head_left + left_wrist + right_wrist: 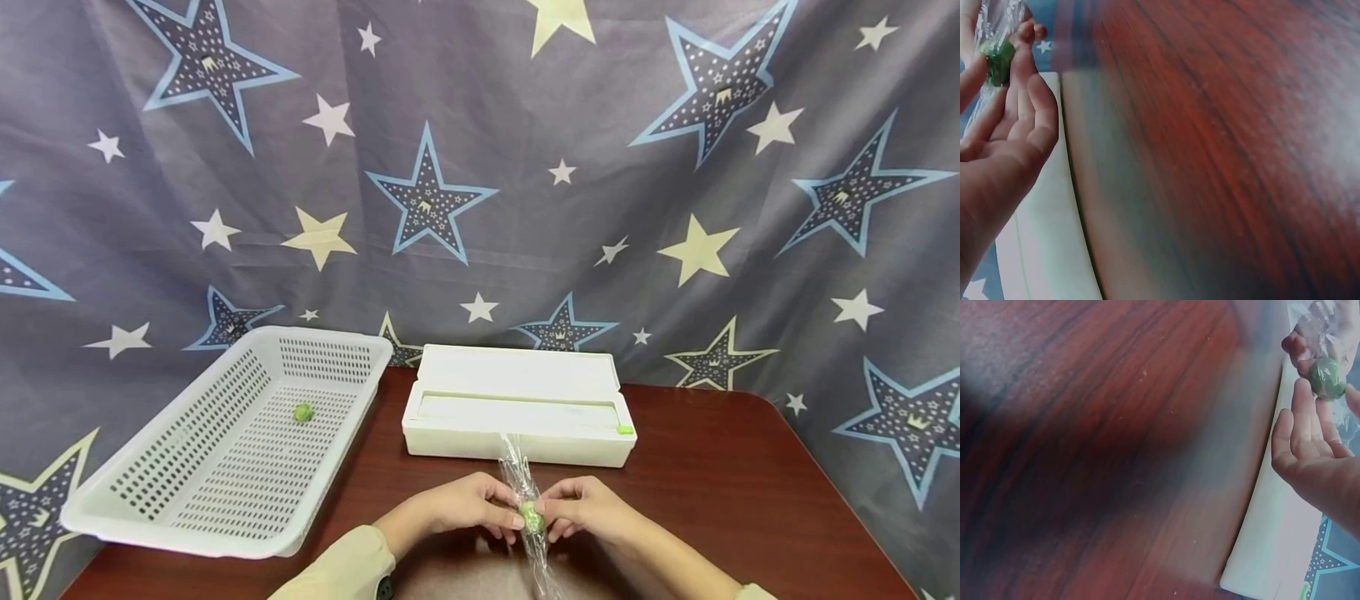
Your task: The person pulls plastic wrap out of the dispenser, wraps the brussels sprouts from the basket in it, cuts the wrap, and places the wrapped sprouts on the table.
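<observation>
While wrapped green ball point(533, 518) sits between, left fingers point(507, 518), right fingers point(561, 507) pinch it.

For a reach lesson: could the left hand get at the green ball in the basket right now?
Probably yes, after letting go: the left hand holds the plastic-wrapped ball, but the basket is open-topped and nothing covers the green ball inside.
</observation>
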The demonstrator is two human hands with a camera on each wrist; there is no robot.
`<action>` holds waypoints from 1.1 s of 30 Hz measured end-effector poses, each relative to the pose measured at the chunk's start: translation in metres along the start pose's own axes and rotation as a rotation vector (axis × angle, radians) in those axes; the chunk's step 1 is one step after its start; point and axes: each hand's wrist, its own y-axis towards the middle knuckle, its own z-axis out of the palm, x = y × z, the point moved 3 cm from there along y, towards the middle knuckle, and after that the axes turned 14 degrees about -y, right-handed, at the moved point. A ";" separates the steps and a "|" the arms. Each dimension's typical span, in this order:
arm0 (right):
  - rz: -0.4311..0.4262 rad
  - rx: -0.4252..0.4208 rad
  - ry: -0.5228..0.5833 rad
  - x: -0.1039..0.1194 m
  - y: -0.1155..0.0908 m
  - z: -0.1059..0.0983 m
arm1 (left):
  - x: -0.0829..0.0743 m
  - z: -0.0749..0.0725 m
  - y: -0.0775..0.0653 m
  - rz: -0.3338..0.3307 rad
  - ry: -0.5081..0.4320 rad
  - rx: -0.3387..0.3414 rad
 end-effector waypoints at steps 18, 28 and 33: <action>0.130 -0.017 0.015 -0.017 -0.005 0.018 | 0.009 0.007 0.000 -0.104 0.201 -0.162; 0.204 -0.040 -0.078 -0.020 -0.007 0.016 | 0.004 0.016 -0.002 -0.047 0.444 -0.234; 0.204 -0.052 -0.104 -0.020 -0.009 0.014 | -0.002 0.018 -0.004 0.063 0.552 -0.286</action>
